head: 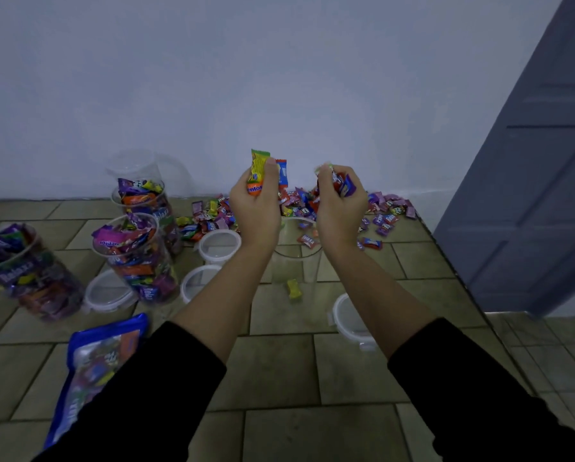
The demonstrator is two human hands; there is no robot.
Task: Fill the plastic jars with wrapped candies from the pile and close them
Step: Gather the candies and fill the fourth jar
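Left hand [256, 208] and right hand [338, 210] clutch candies [258, 171] — three full jars [136, 261], four lids [219, 245].

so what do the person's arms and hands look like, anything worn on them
Both arms wear plain black long sleeves; the left sleeve and right sleeve end near the elbow, leaving the forearms bare. The left hand and right hand are bare too: no gloves, and no watch, ring or bracelet shows.
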